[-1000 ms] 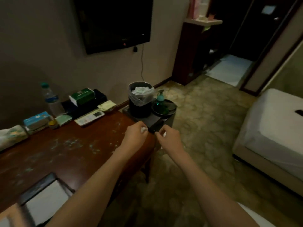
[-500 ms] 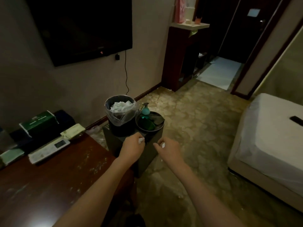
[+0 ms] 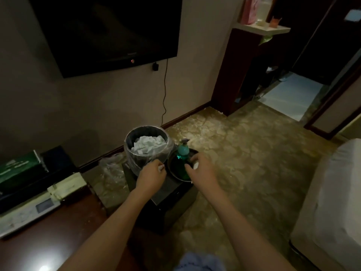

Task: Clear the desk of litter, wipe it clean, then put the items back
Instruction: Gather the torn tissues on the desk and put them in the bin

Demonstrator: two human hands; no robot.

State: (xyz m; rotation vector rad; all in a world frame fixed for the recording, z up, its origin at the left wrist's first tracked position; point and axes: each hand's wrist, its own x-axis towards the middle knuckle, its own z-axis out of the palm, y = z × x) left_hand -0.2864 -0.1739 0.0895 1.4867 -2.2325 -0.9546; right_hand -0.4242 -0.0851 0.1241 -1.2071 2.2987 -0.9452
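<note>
A black bin (image 3: 134,153) lined with a clear bag stands on a dark low stand past the desk's end, with white crumpled paper (image 3: 149,146) piled inside. My left hand (image 3: 151,176) pinches a small white scrap of litter (image 3: 161,167) just at the bin's near side. My right hand (image 3: 203,171) holds another small white scrap (image 3: 196,165) over a dark round tray (image 3: 173,169) beside the bin. The brown desk (image 3: 64,229) is at the lower left.
A teal pump bottle (image 3: 183,151) stands in the round tray. On the desk's back edge lie a green box (image 3: 18,169), a white remote (image 3: 29,212) and a pale pad (image 3: 66,185). A TV (image 3: 105,30) hangs on the wall. A white bed (image 3: 330,202) is at the right.
Both hands have moved away from the desk's end toward the bin, each still holding its white scrap. The view has swung right, so less of the desk shows.
</note>
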